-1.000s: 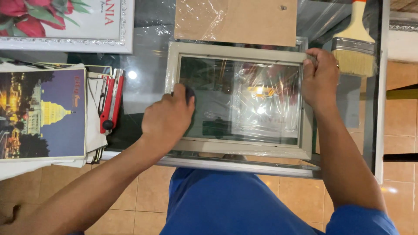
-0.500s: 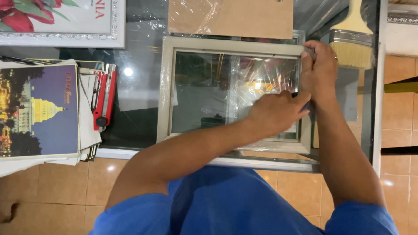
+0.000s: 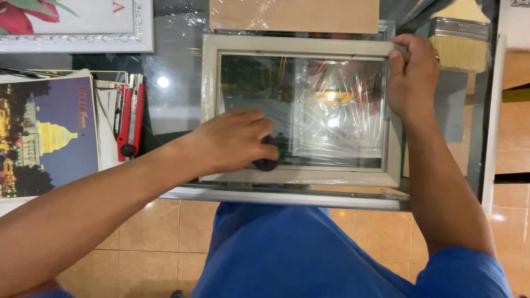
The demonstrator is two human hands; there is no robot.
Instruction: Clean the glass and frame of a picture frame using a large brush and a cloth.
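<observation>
Frame [image 3: 301,110], flat on the glass worktop [image 3: 176,105], is clasped at its far right corner by the right hand [image 3: 411,77]. Dark cloth [image 3: 266,160] is pressed onto its glass by the closed left hand [image 3: 229,140].

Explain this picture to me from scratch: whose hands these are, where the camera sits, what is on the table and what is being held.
There is no machine here. A camera worn on a person's head looks down at their own two bare hands over a glass table. The left hand presses a small dark cloth onto the glass of a pale picture frame wrapped in clear film. The right hand grips the frame's top right corner. Around it lie a red stapler, a night-scene print, a wide paintbrush and a brown backing board.
</observation>
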